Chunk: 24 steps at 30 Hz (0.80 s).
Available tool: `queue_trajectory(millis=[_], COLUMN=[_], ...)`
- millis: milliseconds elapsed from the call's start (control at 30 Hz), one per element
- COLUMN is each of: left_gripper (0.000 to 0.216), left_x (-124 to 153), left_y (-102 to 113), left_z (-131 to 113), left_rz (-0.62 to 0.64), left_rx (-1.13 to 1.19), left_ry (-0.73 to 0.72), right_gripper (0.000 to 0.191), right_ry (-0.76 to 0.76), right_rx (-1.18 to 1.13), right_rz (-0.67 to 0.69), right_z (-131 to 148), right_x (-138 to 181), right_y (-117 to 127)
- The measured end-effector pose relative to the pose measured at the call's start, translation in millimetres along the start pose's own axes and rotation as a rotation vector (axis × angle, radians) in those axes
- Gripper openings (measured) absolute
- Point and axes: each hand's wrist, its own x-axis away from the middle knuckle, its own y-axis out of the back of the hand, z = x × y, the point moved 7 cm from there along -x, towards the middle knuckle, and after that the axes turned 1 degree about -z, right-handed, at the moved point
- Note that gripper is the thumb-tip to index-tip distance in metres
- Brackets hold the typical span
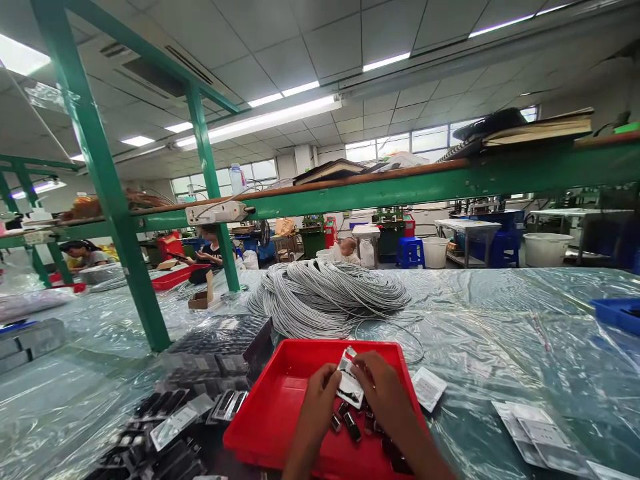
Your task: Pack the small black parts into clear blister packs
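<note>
Over a red plastic tray (280,407), both my hands hold a small white-and-clear packet (349,385). My left hand (320,393) pinches its left edge between thumb and fingers. On the other side, my right hand (377,383) has its fingers closed at the packet's upper right. Dark marks or contents show across the packet, too small to make out. Below it in the tray lie several small dark, shiny pieces (352,427), some partly covered by my right forearm.
Beyond the tray rests a big coil of grey cable (330,293). Stacked dark packages (220,343) and loose black parts (165,413) lie left. White packets (429,388) lie right, with a blue tray (617,315) farther off. A green post (107,180) rises left; people sit behind.
</note>
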Motion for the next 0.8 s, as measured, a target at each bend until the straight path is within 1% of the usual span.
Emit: queue_trajectory(millis=[67, 133, 267, 367, 467, 567, 667, 800], left_gripper=[0.026, 0.027, 0.027, 0.027, 0.025, 0.023, 0.025, 0.031], left_x=[-0.6, 0.3, 4.5, 7.2, 7.9, 7.1, 5.3, 2.6], left_y=[2.6, 5.2, 7.8, 2.4, 0.2, 2.5, 6.2, 9.2], left_z=[-3.1, -8.7, -23.8, -31.2, -31.0, -24.8, -17.6, -14.0], left_rz=[-0.015, -0.007, 0.016, 0.083, 0.108, 0.124, 0.151, 0.161], left_rx=[-0.020, -0.045, -0.104, -0.138, -0.147, -0.145, -0.151, -0.176], left_ry=[-0.025, -0.056, -0.120, -0.152, -0.154, -0.128, -0.091, -0.065], right_gripper=[0.029, 0.031, 0.036, 0.034, 0.031, 0.026, 0.022, 0.020], right_ry=[0.025, 0.013, -0.107, -0.155, -0.139, -0.152, -0.139, -0.038], right_rx=[0.014, -0.029, -0.260, -0.321, -0.270, -0.237, -0.170, 0.024], right_rz=[0.074, 0.111, 0.182, 0.228, 0.251, 0.269, 0.232, 0.183], right_z=[11.3, 15.2, 6.9, 0.7, -2.9, -8.2, -9.6, 0.6], right_x=[4.0, 7.3, 9.7, 8.8, 7.4, 6.9, 4.3, 1.5], right_y=[-8.2, -15.4, -26.0, -24.4, -19.1, -17.8, -14.6, -8.9])
